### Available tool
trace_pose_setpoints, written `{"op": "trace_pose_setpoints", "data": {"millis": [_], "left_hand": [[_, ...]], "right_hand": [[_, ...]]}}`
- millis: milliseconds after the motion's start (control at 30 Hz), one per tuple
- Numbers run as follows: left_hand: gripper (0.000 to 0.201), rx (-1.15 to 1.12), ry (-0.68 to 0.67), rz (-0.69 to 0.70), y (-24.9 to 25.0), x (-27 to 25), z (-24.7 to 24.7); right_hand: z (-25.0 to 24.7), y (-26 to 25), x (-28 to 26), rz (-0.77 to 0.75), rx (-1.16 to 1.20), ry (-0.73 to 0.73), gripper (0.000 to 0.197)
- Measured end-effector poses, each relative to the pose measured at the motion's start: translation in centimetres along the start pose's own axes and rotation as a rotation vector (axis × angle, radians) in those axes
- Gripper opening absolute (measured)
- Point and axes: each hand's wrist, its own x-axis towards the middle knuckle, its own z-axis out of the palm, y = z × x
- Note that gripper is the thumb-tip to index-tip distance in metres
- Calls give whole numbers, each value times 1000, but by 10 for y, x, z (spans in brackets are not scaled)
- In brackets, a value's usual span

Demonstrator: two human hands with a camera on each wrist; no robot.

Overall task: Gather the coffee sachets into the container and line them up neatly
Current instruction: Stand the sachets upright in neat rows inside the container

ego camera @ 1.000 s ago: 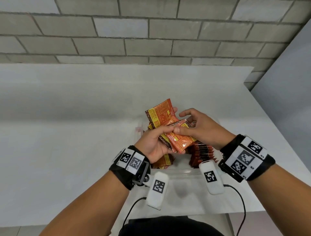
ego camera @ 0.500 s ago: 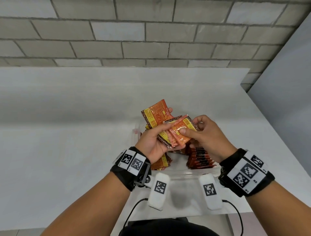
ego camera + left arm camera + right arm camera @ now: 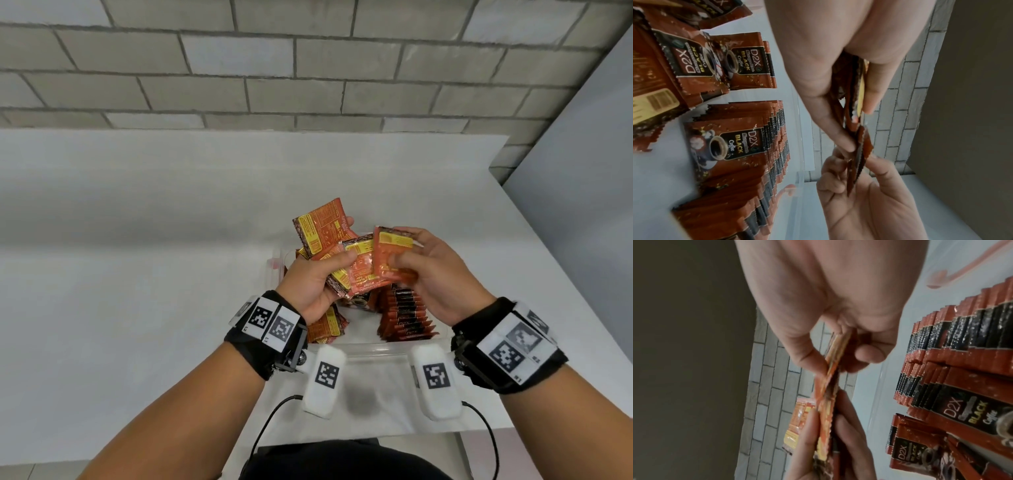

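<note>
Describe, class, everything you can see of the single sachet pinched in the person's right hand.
The sachet is a flat, glossy, foil-like orange packet with a yellow panel and a dark, serrated top edge. It stands roughly upright, printed back towards the camera, above the clear container. The right hand pinches it between thumb and fingers; its left edge overlaps the fanned bundle gripped by the left hand.
</note>
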Motion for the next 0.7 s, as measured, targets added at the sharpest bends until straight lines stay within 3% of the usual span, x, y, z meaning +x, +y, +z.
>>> {"op": "trace_pose_setpoints", "data": {"millis": [133, 333, 467, 633, 700], "left_hand": [[40, 72, 26, -12, -2, -1, 2], [38, -94, -57, -58, 3, 0, -2], [37, -12, -28, -3, 4, -1, -1], [57, 54, -12, 54, 2, 1, -1], [47, 30, -17, 37, 3, 2, 0]], "right_hand": [[4, 2, 0, 7, -170, -3, 30], [-3, 1, 3, 18, -39, 76, 27], [-3, 1, 3, 79, 83, 45, 24], [1, 5, 3, 125, 105, -18, 29], [1, 5, 4, 118, 105, -6, 28]]}}
